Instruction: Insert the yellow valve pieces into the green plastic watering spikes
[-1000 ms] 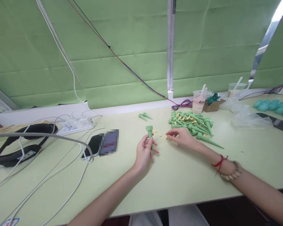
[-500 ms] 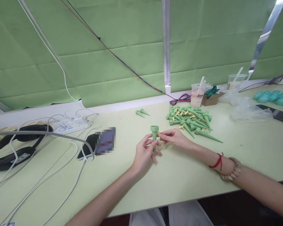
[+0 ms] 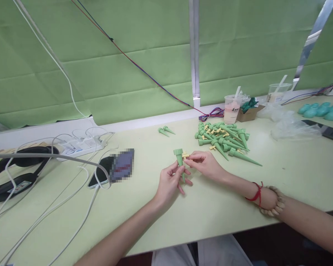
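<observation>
Green spike (image 3: 179,157) is pinched in left hand (image 3: 168,184), yellow fitting (image 3: 185,155) in right hand (image 3: 209,167); cup (image 3: 231,111) holds pinkish drink (image 3: 231,117).

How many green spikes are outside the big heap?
3: one green spike in the left hand; two spikes side by side farther back, left of the heap.

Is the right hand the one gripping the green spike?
No, the left hand grips the green spike, while the right hand has its fingers on a small yellow piece.
</observation>
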### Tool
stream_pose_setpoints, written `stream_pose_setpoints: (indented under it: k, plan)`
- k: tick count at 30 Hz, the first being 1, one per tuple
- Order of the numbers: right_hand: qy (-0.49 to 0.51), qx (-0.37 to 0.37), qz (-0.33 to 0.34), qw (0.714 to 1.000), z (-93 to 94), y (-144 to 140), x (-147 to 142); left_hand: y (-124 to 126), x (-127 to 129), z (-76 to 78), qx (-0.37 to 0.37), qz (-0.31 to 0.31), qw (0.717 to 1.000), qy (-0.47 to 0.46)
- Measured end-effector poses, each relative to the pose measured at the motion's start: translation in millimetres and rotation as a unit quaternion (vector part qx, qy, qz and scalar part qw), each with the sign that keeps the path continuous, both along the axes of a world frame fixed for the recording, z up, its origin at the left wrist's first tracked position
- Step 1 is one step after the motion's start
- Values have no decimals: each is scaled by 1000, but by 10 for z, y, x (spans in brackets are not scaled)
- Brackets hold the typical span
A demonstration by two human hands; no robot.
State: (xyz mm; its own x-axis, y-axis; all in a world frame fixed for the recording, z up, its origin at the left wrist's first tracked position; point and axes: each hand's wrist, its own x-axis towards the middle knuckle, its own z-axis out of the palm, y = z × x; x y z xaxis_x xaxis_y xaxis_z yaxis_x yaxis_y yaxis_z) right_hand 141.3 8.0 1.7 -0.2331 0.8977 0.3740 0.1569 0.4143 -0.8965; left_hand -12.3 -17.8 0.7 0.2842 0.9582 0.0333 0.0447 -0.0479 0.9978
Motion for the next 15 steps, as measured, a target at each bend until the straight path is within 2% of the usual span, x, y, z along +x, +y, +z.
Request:
stream_pose_setpoints:
  k: [4,6,10,15]
  plan:
    - [46,-72,6,996,9,53,36,26,17,9,22,21,999,-25]
    - [79,-96,-18,992,24,97,78,45,8,20,34,44,998,-28]
    - [115,-82,-61,988,57,149,146,88,-26,23,46,84,995,-18]
    - [86,-25,-56,994,62,105,121,87,-14,26,53,74,996,-9]
